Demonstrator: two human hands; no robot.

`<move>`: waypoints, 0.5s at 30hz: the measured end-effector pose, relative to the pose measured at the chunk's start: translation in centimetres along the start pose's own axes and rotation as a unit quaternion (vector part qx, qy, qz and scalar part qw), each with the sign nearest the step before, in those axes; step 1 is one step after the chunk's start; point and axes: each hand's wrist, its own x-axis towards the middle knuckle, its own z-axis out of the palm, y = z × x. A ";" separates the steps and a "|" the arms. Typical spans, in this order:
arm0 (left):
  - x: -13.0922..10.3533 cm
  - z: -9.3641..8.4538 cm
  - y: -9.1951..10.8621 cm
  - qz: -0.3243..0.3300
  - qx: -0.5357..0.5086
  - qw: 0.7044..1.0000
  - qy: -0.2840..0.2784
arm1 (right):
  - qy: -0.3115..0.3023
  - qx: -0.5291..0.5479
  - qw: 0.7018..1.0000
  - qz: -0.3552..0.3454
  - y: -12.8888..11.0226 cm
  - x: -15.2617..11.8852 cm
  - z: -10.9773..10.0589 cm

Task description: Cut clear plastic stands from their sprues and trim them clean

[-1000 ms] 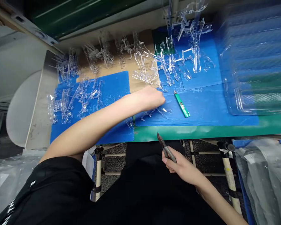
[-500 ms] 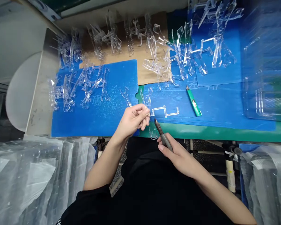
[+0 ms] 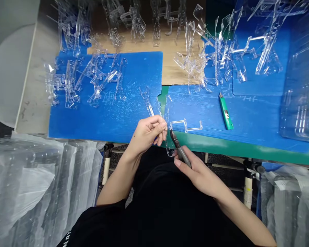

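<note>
Between the thumb and fingers of my left hand [image 3: 151, 133] is a clear plastic part [image 3: 170, 151], closed in a pinch. A thin stepped runner [image 3: 185, 126] sticks out from it to the right. My right hand [image 3: 193, 166] is wrapped round the grey handles of a pair of cutting pliers [image 3: 181, 151]. The pliers' dark jaws are at the joint of the runner and the part, just right of my left fingertips. Whether the jaws touch the plastic, I cannot tell. Another clear piece [image 3: 148, 101] lies just beyond my left hand.
A green utility knife [image 3: 226, 111] lies on the blue sheet [image 3: 206, 109] to the right. Clear plastic parts are heaped at left [image 3: 72, 82] and at the back right [image 3: 221, 51]. Brown cardboard [image 3: 170, 73] lies behind. A clear tray [image 3: 298, 103] stands far right; wrapped stacks [image 3: 41, 185] flank me.
The pliers' jaws have come up close to the runner joint beside my left fingertips. The camera view has shifted, so the bench appears moved. My left hand keeps its pinch.
</note>
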 end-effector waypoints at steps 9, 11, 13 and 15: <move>-0.6 0.0 0.2 -0.030 0.015 0.999 0.002 | -0.027 0.036 0.999 0.008 -0.4 0.0 0.1; -0.7 0.0 0.3 -0.033 0.016 0.999 -0.001 | -0.034 0.033 0.999 0.009 -0.4 -0.2 -0.1; -0.7 0.1 0.4 -0.037 0.014 0.999 -0.006 | -0.049 0.047 0.998 0.008 -0.4 -0.3 -0.3; -0.6 0.2 0.3 -0.042 0.006 0.999 -0.008 | -0.066 0.082 0.994 0.002 -0.2 -0.2 -0.4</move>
